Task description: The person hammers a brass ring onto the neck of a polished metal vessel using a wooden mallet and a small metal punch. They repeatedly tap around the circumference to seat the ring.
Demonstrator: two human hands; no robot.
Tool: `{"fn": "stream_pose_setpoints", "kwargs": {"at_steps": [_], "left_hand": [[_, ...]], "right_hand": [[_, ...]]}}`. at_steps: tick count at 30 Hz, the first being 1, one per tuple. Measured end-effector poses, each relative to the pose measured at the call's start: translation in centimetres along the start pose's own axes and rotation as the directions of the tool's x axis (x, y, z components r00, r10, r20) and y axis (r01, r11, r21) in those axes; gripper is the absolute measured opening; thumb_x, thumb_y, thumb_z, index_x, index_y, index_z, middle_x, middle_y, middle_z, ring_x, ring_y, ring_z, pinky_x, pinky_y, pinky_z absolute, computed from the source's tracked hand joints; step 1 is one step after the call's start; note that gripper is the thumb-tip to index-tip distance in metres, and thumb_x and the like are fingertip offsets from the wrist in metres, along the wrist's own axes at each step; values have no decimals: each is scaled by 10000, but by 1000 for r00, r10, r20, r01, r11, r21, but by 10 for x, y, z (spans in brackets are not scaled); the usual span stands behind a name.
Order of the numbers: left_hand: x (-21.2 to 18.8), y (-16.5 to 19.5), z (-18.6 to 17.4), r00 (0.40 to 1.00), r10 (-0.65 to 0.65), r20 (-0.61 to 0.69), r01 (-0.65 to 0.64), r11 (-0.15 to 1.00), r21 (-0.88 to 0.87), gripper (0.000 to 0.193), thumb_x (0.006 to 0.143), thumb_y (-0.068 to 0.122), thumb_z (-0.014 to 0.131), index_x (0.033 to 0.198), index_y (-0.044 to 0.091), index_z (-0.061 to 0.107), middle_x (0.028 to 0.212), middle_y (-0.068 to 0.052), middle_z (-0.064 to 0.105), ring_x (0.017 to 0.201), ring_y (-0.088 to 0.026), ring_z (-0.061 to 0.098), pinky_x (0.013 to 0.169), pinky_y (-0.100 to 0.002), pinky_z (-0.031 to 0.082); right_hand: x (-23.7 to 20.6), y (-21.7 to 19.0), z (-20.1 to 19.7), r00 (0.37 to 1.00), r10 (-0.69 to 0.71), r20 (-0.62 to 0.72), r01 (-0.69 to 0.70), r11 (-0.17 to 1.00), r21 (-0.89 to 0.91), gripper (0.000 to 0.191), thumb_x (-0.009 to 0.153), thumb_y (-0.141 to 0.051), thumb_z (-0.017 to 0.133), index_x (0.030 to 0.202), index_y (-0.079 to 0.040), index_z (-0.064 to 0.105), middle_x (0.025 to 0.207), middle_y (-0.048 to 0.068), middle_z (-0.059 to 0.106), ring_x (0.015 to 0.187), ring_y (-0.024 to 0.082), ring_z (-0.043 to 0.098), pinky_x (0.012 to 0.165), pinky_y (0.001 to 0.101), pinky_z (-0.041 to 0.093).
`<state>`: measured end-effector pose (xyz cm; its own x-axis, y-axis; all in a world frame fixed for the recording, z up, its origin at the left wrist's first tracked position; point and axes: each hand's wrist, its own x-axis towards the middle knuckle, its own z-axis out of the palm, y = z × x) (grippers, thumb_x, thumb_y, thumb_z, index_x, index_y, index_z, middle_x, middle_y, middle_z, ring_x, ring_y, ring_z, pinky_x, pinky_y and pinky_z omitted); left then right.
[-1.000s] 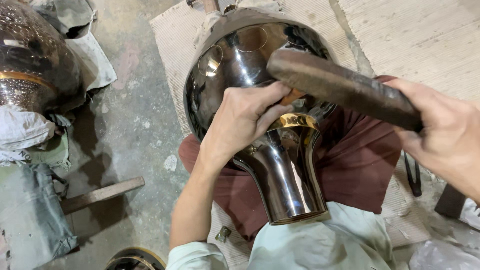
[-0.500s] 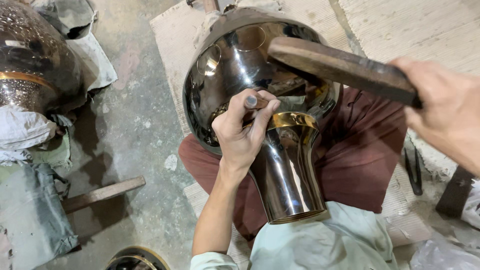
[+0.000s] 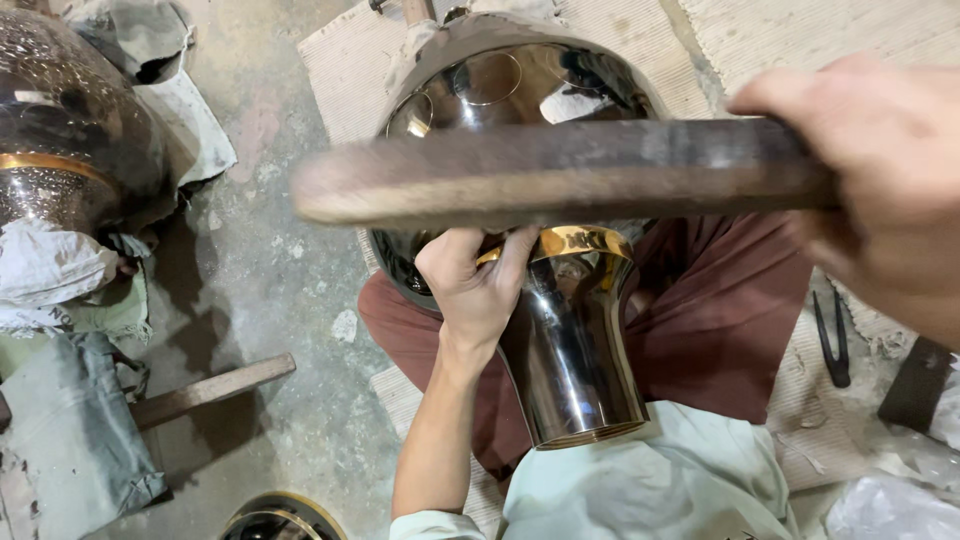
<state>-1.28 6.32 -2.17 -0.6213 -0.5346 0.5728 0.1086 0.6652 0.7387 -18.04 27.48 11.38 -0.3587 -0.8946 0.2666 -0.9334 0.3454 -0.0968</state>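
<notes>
Presently, head view, looking down over the person's lap.

Item: polished metal vessel (image 3: 560, 330), dark mirror finish, round bulbous body uppermost in frame, flared neck pointing toward the wearer, a gold-coloured band (image 3: 570, 243) where neck meets body. It lies across the lap, on maroon trousers (image 3: 720, 320), its open mouth just above a pale green shirt (image 3: 650, 480).

Item: left hand (image 3: 475, 285), fingers curled shut against the vessel just beside the gold band, at the junction of neck and body. Whether it pinches a small tool there cannot be told.

Item: right hand (image 3: 880, 180), close to the lens and blurred, wrapped tight around one end of a wooden bat (image 3: 560, 178). The bat is long, flat and worn, held level across the frame above the vessel's body, its rounded free end reaching left past the vessel.

Surroundings: grey concrete floor (image 3: 270, 280); woven mat (image 3: 350, 60) under the vessel. At left, a second large dark vessel (image 3: 70, 130) with a gold band, resting on crumpled cloth (image 3: 60, 280). A wooden stick (image 3: 210, 390) lies on the floor nearby. At right, black metal tongs (image 3: 832, 340) lie on the mat. Another round metal rim (image 3: 280, 518) shows at the bottom edge.
</notes>
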Motion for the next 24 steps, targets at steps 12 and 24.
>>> {"fn": "stream_pose_setpoints", "kwargs": {"at_steps": [12,24], "left_hand": [[15,-12,-7,960,193,201,-196,981,-7,192,929,87,810,1103,45,741,1035,-96,772,930,-207,764,848,-325,617],[59,22,-17,852,161,498,-167,985,-33,163,948,147,796,1042,38,719,954,-110,745,828,-271,735,767,-343,579]], "right_hand": [[-2,4,11,998,-43,-43,43,999,8,613,630,83,756,1227,-17,659,896,138,683,731,288,675,683,394,538],[-35,13,61,973,167,-158,-108,938,329,431,784,138,642,1193,1,647,839,111,644,682,208,637,599,338,524]]}}
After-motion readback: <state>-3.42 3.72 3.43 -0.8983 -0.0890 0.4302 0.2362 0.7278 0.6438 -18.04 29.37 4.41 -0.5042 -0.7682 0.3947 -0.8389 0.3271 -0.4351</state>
